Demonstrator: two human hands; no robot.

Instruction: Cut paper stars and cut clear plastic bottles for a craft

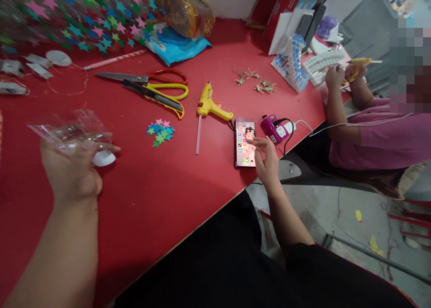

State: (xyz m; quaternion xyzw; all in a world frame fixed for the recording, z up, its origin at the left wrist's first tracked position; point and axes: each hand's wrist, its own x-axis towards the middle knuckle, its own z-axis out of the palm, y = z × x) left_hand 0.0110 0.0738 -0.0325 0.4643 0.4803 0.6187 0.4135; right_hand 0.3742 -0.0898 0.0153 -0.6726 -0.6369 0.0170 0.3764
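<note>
My left hand [76,169] is closed on a crinkled clear plastic bag [63,130] above the left part of the table; a white round disc [103,158] shows at its fingers. My right hand [267,157] is over a smartphone [243,144] lying near the table edge, fingers stretched out and the tips at its lit screen full of app icons. Between my hands lie a small pile of coloured paper stars [161,132] and a yellow glue gun [208,103] with a clear glue stick in it.
Scissors [161,85] and a black-and-yellow cutter [158,97] lie beyond the stars. A purple power adapter [274,127] with cables sits right of the phone. Star-filled plastic [101,20] and a blue packet [178,50] line the back. A co-worker in pink [373,137] sits at right, hands raised.
</note>
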